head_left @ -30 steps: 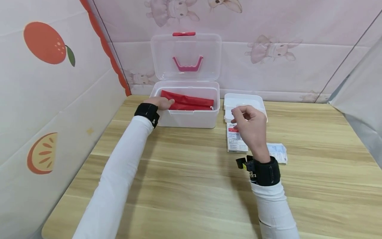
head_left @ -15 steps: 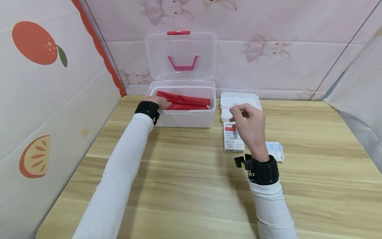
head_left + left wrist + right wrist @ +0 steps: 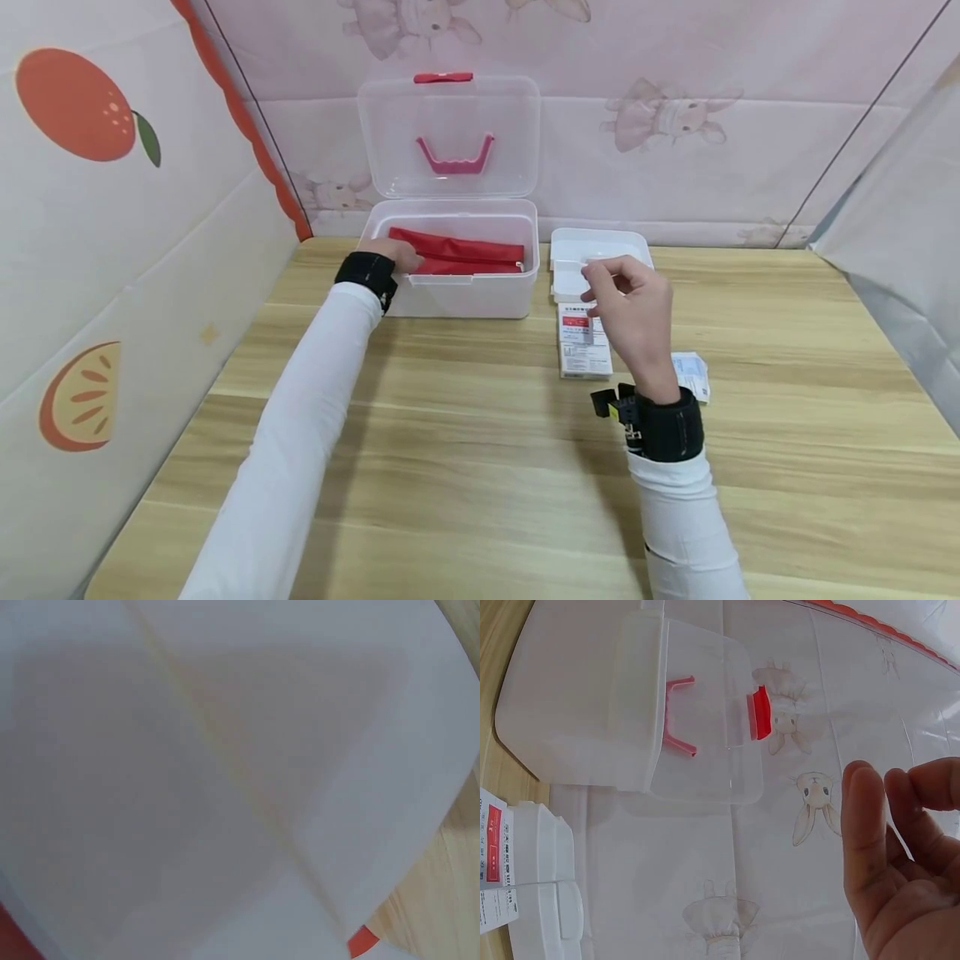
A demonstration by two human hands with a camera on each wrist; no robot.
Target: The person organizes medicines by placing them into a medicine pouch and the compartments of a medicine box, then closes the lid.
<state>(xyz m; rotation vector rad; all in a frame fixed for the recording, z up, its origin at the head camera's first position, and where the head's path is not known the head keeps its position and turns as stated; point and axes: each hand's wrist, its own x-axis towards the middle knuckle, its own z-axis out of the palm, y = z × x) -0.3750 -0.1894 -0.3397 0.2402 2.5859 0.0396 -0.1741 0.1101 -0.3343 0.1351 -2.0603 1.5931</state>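
In the head view my left hand [image 3: 396, 253] reaches over the left front rim of a clear plastic storage box [image 3: 472, 297]. Its thumb lies over the left end of a red zippered pouch [image 3: 459, 248] inside; the other fingers are hidden. The left wrist view is filled by a whitish translucent surface [image 3: 337, 735]. My right hand [image 3: 637, 321] hovers above the table, fingers loosely curled, with nothing between thumb and forefinger in the right wrist view. Below and beyond it are a white medicine carton [image 3: 583, 358] with a red label and a shallow white tray [image 3: 600, 242].
The box's lid [image 3: 450, 112], with a pink handle [image 3: 455, 165] and a red latch [image 3: 442, 77], stands raised against the pink rabbit-print backdrop. A small printed packet [image 3: 693, 377] lies right of the right hand on the wooden table [image 3: 465, 467]. A fruit-print sheet [image 3: 150, 300] borders the left side.
The head view has shifted a little, so the whole scene sits slightly further left. Both hands stay in nearly the same places, the left at the pouch, the right above the carton.
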